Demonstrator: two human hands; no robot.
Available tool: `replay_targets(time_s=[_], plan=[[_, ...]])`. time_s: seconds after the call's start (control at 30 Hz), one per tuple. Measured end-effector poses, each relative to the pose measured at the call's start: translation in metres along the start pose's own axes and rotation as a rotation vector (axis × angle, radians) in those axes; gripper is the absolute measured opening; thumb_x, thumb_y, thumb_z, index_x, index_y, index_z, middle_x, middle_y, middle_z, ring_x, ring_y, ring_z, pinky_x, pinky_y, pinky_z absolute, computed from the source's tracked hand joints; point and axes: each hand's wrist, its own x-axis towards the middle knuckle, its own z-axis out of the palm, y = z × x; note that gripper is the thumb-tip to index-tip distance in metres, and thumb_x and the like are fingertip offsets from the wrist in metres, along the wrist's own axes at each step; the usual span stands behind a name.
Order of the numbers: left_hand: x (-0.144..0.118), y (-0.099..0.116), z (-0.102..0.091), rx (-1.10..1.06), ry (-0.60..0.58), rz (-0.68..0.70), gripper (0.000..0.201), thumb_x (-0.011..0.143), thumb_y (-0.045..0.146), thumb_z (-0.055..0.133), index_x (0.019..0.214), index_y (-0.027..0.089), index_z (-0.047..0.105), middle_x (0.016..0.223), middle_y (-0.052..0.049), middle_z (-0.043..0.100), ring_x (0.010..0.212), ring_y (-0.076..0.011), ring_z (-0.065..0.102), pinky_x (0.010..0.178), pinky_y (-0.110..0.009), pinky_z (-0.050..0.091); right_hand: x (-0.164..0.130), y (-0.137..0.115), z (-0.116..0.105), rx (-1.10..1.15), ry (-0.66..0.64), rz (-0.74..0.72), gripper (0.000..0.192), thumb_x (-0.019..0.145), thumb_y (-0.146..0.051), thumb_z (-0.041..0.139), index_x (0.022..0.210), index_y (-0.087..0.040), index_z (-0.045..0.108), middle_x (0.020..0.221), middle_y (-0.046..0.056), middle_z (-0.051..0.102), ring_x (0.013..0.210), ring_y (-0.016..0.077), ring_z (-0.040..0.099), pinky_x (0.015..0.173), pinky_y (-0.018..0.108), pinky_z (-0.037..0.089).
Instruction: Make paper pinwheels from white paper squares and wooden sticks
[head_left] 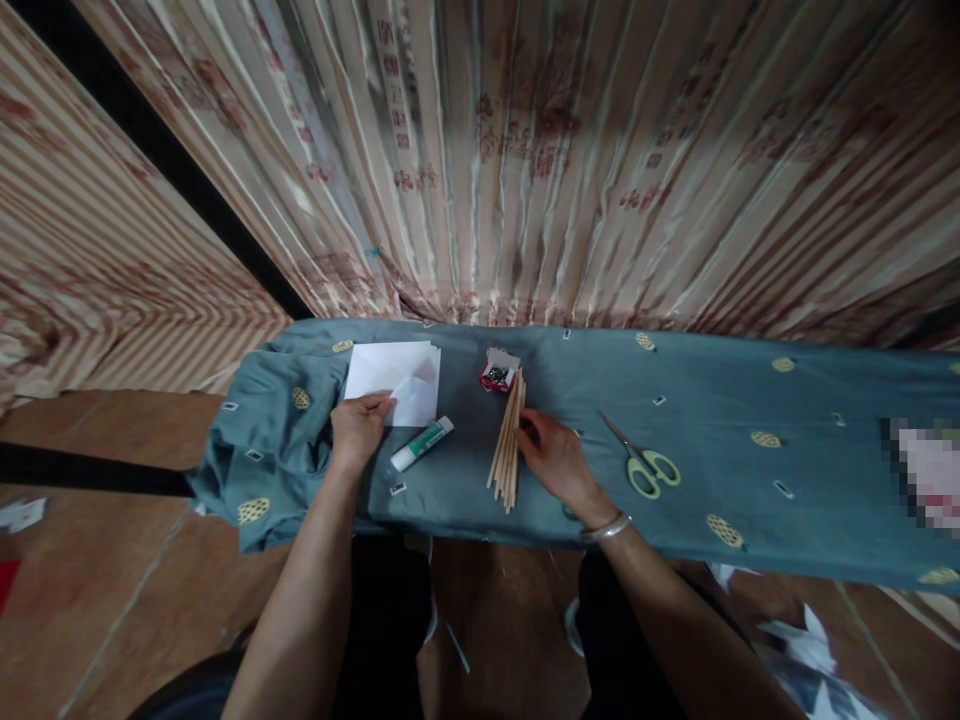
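A stack of white paper (367, 365) lies at the left part of the cloth-covered table. My left hand (360, 430) pinches the lower part of the top sheet, which bends up slightly near the fingertips. Close to that hand rests a glue stick (422, 444) with a green and white label. A bundle of thin wooden sticks (507, 450) is fanned out in the middle. My right hand (553, 455), with a bangle at the wrist, has its fingers curled against the sticks' right edge. At their top end is a small open red box (499, 375) with shiny metal pieces inside.
Scissors (645, 465) with green handles lie right of my right hand. The teal cloth (720, 400) is rumpled at the left end. Pleated curtains (525, 200) hang behind the table. A pixelated item (930, 475) sits at the far right. White scraps (810, 640) are on the floor.
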Motion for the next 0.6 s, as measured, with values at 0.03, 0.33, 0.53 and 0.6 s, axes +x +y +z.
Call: replay_targets(time_s=[0.03,0.33,0.53,0.6], plan=[[0.0011,0.0000,-0.0001,-0.011,0.011,-0.009,0.014,0.070,0.023,0.067,0.075,0.018,0.078,0.084,-0.005,0.078,0.086,-0.0251,0.073,0.084,-0.032,0.055,0.0005,-0.0009,0.0008,0.010,0.000,-0.001,0.026,0.088,-0.021,0.051,0.110,-0.013,0.063,0.097,0.012,0.073,0.084,0.0225,0.069,0.080,0.036,0.053],[0.0038,0.0041,-0.0068,-0.104,0.041,-0.073,0.014,0.065,0.030,0.073,0.061,0.017,0.074,0.055,0.002,0.068,0.059,-0.0194,0.064,0.059,-0.026,0.050,0.0034,0.0004,0.0024,0.044,0.005,-0.005,0.024,0.087,-0.021,0.055,0.108,-0.014,0.064,0.098,0.012,0.073,0.084,0.0224,0.069,0.080,0.036,0.054],[0.0032,0.0061,-0.0100,-0.157,0.057,-0.110,0.008,0.064,0.023,0.069,0.065,0.018,0.075,0.063,0.002,0.072,0.069,-0.0204,0.068,0.070,-0.028,0.053,0.0030,0.0032,0.0013,0.059,-0.013,-0.005,0.025,0.087,-0.022,0.053,0.109,-0.015,0.064,0.100,0.012,0.072,0.085,0.0221,0.069,0.081,0.037,0.053],[0.0032,0.0067,-0.0100,-0.170,0.082,-0.127,0.009,0.062,0.023,0.071,0.067,0.017,0.076,0.068,-0.001,0.074,0.073,-0.0216,0.069,0.073,-0.030,0.054,0.0027,0.0036,0.0013,0.072,-0.010,-0.002,0.025,0.087,-0.023,0.053,0.109,-0.015,0.064,0.099,0.011,0.072,0.086,0.0221,0.069,0.081,0.037,0.053]])
